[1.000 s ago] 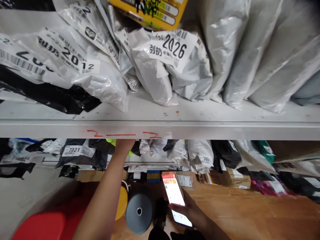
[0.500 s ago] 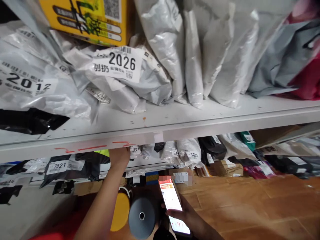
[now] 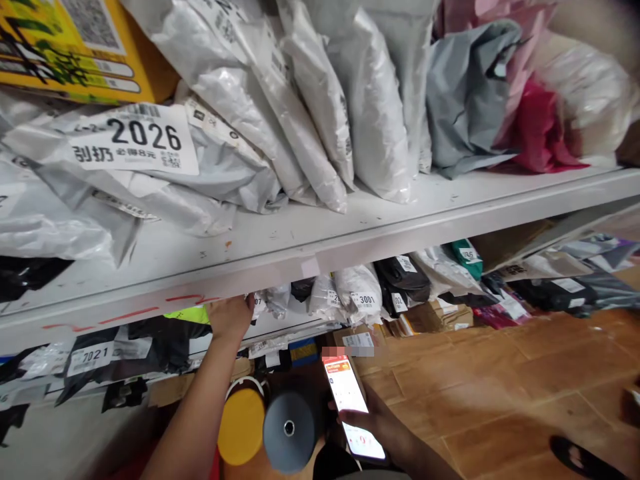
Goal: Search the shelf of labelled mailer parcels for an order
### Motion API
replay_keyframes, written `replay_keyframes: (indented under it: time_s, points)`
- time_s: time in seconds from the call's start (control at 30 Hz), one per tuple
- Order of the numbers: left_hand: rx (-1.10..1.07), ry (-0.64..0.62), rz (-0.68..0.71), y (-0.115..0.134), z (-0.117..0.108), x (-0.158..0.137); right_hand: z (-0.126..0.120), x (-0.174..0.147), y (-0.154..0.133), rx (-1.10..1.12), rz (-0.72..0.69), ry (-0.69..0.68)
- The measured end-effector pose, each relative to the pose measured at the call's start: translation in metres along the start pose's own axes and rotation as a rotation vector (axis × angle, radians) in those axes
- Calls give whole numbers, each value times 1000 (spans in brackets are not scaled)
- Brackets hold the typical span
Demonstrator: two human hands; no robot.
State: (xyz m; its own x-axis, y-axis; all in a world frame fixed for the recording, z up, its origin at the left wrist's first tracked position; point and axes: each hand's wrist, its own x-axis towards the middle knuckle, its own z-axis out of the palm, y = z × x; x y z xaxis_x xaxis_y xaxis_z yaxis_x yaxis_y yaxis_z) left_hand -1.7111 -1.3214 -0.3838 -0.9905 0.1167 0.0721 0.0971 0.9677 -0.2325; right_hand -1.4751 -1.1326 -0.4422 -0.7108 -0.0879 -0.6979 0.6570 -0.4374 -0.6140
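R hand [image 3: 373,423] grips a smartphone [image 3: 353,405], screen lit and tilted up toward the person, fingers wrapped round its lower edge. L hand [image 3: 230,317] reaches up under the front lip of the grey metal shelf [image 3: 310,233], fingertips hidden behind the lip, so can't tell if it's clenched or what it touches; closest are the black & white poly mailers on the lower shelf [image 3: 280,327]. Just below the L forearm: yellow round item [image 3: 241,427] beside a grey tape roll [image 3: 289,432], both nr the phone. Upper shelf holds a white mailer labelled 2026 [image 3: 135,140], leaning grey mailers [image 3: 350,107], a pink bag [image 3: 535,127], and a yellow box [image 3: 65,47] top left. Wood-look floor [image 3: 500,373] to the right.
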Motion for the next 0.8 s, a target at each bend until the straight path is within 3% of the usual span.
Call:
replay_keyframes:
  time_s: [0.13,0.27,0.37,0.5,0.63,0.8]
  points:
    - [-14,-84,-19,-9,3,3,-5,1,6,19,-15,-1]
    - [-46,10,5,-11,5,7,-11,-2,8,30,-28,-5]
    - [-166,128,-127,-14,1,19,-14,-5,9,57,-19,12]
    - [-309,54,-327,-27,-8,38,-16,-4,12,78,1,34]
    - [-340,25,-289,-41,-11,41,-15,-3,13,96,-30,44]
    - [-352,16,-262,-40,-7,43,-16,-10,14,89,-52,25]
